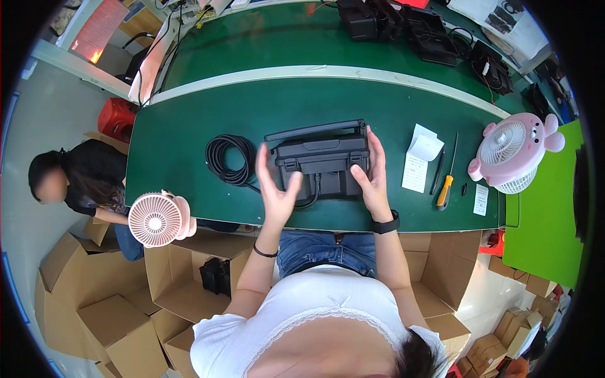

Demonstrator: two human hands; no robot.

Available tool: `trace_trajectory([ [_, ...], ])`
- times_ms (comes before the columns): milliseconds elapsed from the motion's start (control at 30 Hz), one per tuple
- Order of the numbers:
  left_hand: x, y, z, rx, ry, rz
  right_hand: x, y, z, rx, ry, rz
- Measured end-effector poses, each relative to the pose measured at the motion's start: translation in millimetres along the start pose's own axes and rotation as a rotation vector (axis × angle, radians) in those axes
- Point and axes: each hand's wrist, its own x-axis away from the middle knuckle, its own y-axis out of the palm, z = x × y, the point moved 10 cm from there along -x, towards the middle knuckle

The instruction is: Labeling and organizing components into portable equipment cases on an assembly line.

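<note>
A black plastic carrying case (324, 151) with two front latches and a bar handle (315, 130) lies on the green table in front of me. My left hand (277, 192) is at its left end, fingers along the side and thumb by the left latch. At the right end, my right hand (374, 179) grips it, with the thumb near the right latch. A black cable (317, 186) comes out of the front and curves left to a round coil (229, 161) lying beside the case.
Right of the case lie paper slips (416, 164), a dark pen-like tool (437, 170) and a yellow-handled screwdriver (445, 189). A pink fan (513, 148) stands at the right, another (157, 219) at the left. Cardboard boxes (116, 321) flank me. A person (94, 176) sits left.
</note>
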Motion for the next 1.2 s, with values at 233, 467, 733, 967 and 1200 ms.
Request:
trace_trajectory([
  [233,0.5,61.9,95.4,-0.776,0.676,-0.388,4.3,3.1,-0.2,-0.019,-0.014,-0.006],
  [467,-1.6,72.5,97.6,-0.755,0.736,-0.406,23.5,-14.3,6.7,-0.123,-0.059,0.112],
  [733,52.1,55.8,97.8,-0.848,0.917,-0.233,31.4,-49.0,33.1,-0.217,0.028,0.383],
  [967,69.0,51.6,97.2,-0.849,0.911,-0.229,35.8,-51.1,44.9,-0.374,0.101,0.315],
  [1200,60.0,43.0,92.7,-0.903,0.765,-0.263,31.4,-58.6,38.3,-0.320,0.146,0.356],
])
